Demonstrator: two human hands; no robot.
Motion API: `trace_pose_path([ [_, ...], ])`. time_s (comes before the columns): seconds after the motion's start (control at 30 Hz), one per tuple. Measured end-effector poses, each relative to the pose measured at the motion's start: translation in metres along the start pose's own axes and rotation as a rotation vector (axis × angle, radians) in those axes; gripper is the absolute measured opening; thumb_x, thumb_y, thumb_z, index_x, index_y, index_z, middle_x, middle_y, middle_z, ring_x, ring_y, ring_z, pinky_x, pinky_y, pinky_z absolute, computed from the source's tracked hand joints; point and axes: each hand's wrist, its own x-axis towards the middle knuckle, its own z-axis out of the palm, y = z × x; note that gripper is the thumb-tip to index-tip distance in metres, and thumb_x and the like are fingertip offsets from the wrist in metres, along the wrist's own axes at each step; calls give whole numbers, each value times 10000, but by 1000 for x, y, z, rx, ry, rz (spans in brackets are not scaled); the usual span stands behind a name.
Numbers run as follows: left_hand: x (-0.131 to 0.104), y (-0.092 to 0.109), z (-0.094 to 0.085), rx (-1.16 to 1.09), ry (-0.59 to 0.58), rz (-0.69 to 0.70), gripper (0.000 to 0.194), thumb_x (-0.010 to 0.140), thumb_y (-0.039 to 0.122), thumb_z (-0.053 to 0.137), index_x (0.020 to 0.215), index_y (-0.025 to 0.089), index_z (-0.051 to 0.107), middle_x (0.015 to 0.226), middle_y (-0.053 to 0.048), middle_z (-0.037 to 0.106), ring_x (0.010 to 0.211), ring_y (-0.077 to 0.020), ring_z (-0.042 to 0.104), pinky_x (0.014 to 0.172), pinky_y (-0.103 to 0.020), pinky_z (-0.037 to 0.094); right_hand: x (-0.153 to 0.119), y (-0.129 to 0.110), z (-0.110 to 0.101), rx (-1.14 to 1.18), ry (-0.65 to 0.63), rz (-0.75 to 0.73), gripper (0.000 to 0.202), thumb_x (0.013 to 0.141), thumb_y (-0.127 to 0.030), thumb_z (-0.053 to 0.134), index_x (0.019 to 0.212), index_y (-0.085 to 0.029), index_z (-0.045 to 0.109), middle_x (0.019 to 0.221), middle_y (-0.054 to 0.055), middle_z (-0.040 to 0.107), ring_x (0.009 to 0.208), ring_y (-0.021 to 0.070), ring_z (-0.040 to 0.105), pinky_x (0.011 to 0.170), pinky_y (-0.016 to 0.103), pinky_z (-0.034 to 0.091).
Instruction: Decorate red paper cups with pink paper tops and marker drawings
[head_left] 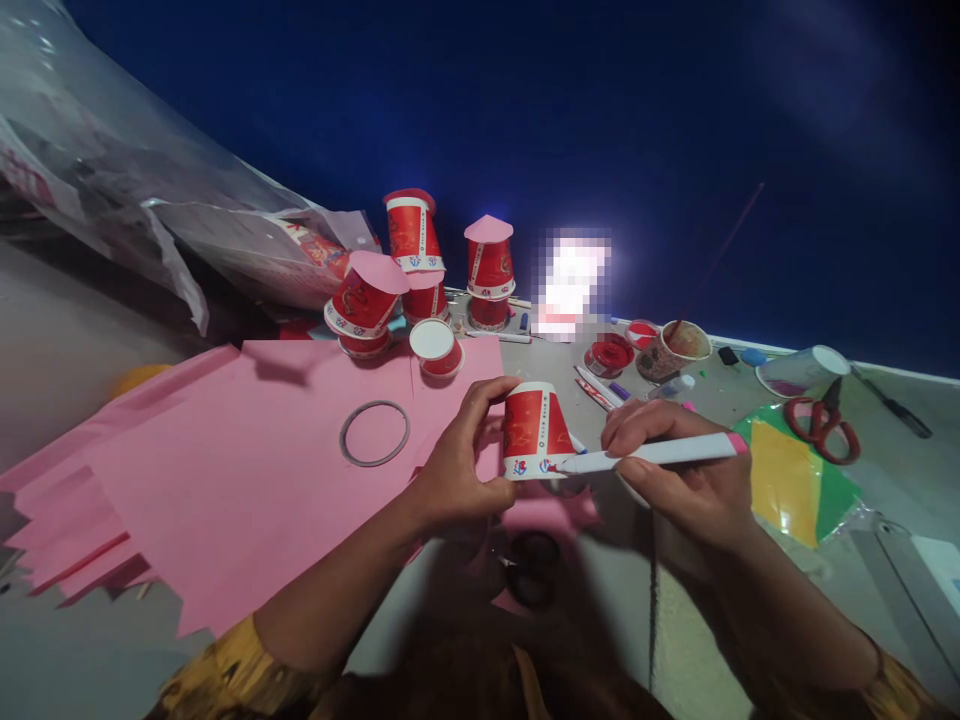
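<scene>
My left hand grips a red and white paper cup that stands upside down, its wide white rim at the bottom. Between the fingers and thumb of my right hand is a white marker with a pink end. The marker's tip meets the cup's rim band, where small blue and red marks show. Left of my left hand, a grey ring lies on pink paper.
Behind stand stacked red cups with pink tops and a small cup. A paint jar, a brush cup, and red-handled scissors are to the right. Dark scissors lie near my body.
</scene>
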Motion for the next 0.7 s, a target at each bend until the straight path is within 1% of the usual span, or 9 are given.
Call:
trace_pose_path([
  [0.1, 0, -2, 0, 4, 3, 0, 901, 641, 83, 781, 1464, 310, 493, 1543, -92, 480, 1329, -328, 613, 1158, -512, 535, -2, 3, -2, 9, 20, 24, 74, 917, -289, 754, 879, -227, 741, 743, 51, 718, 685, 216, 667, 634, 356, 563],
  [0.2, 0, -1, -1, 4, -3, -2, 901, 627, 78, 756, 1458, 308, 496, 1546, -92, 481, 1360, -343, 590, 1171, -525, 523, -4, 5, -3, 34, 32, 25, 71, 921, -291, 747, 891, -228, 735, 765, 54, 713, 707, 219, 662, 662, 368, 563],
  [0.3, 0, 1, -1, 3, -6, -8, 896, 621, 66, 754, 1448, 308, 507, 1531, -89, 489, 1373, -346, 577, 1186, -530, 506, -4, 7, -3, 60, 17, 17, 62, 928, -288, 744, 906, -230, 741, 768, 51, 710, 710, 215, 660, 683, 374, 564],
  [0.47, 0, 0, -1, -2, -9, 8, 898, 623, 70, 752, 1452, 314, 509, 1514, -86, 491, 1390, -353, 564, 1177, -529, 512, 0, 4, -1, 82, 2, 2, 49, 918, -269, 752, 897, -224, 756, 759, 49, 722, 693, 211, 668, 664, 363, 558],
  [0.6, 0, -1, -1, -16, -11, 12, 905, 628, 93, 788, 1457, 316, 505, 1534, -92, 480, 1403, -360, 553, 1182, -538, 507, 3, 1, 0, 79, -13, 11, 81, 910, -284, 761, 860, -221, 756, 719, 52, 721, 664, 213, 666, 633, 356, 550],
  [0.7, 1, 0, -1, -36, -21, 1, 898, 631, 97, 791, 1454, 313, 503, 1534, -94, 470, 1386, -353, 568, 1177, -531, 510, 3, 1, -1, 83, -29, 11, 61, 913, -260, 755, 865, -223, 761, 734, 46, 726, 677, 209, 669, 644, 349, 547],
])
